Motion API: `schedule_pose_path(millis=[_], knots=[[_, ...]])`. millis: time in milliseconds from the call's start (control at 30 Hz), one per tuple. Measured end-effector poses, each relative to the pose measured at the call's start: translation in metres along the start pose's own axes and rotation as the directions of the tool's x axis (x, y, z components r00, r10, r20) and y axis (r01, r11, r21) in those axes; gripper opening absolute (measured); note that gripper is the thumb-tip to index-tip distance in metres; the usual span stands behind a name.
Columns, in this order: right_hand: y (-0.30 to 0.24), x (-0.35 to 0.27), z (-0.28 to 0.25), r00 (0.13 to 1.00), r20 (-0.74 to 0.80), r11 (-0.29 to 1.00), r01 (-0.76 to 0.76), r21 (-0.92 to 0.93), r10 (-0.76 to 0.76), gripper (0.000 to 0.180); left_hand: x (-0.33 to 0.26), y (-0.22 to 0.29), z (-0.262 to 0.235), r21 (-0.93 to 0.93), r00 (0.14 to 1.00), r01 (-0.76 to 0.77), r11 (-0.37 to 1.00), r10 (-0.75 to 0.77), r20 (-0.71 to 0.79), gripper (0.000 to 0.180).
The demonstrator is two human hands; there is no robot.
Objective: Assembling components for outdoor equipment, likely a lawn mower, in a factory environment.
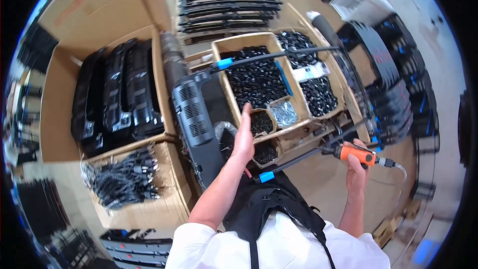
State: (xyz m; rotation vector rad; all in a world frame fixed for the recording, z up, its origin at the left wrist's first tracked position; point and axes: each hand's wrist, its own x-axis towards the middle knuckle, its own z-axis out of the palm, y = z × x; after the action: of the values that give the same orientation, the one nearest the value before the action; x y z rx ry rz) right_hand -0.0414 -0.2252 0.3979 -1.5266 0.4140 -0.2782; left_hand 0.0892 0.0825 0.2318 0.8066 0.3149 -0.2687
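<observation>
My right hand (356, 172) is wrapped round an orange air screwdriver (359, 156), which lies nearly level with its bit end to the left and a clear hose on its right end. My left hand (243, 137) is held edge-on with fingers stretched out, beside a small box of tiny black parts (261, 122); nothing shows in it. In front of me a black frame (294, 161) with blue tape at its corners spans the parts boxes. A long black panel with vent slots (193, 112) forms its left side.
A divided cardboard box (216, 52) holds many black clips and a bag of silvery screws (283, 113). Left stand a large carton (54, 119) of black panels and a bundle of cables (124, 179). Stacked frames (226, 0) stand at the back, more parts (393, 79) at right.
</observation>
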Motion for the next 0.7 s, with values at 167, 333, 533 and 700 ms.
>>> schedule_pose_path(millis=[167,333,533,700], knots=[[0.032,-0.035,-0.068,0.975,-0.204,0.993,-0.102,-0.066,0.087,0.058,0.006,0.022,-0.004,0.301,0.948,-0.299,0.906,0.319,-0.020,0.055],[0.120,-0.009,-0.097,0.879,-0.337,0.939,-0.338,0.060,0.338,0.051,-0.019,0.022,0.009,0.748,0.982,-0.156,0.645,0.184,0.047,0.032],[0.299,0.066,-0.120,0.684,-0.114,0.625,-0.570,0.533,0.721,0.039,-0.077,-0.050,0.024,0.960,0.960,-0.258,0.111,-0.085,0.268,0.036],[0.390,0.121,-0.069,0.623,0.005,0.509,-0.643,0.572,0.782,0.021,-0.093,-0.095,0.051,0.972,0.989,0.021,-0.233,-0.136,-0.054,0.055]])
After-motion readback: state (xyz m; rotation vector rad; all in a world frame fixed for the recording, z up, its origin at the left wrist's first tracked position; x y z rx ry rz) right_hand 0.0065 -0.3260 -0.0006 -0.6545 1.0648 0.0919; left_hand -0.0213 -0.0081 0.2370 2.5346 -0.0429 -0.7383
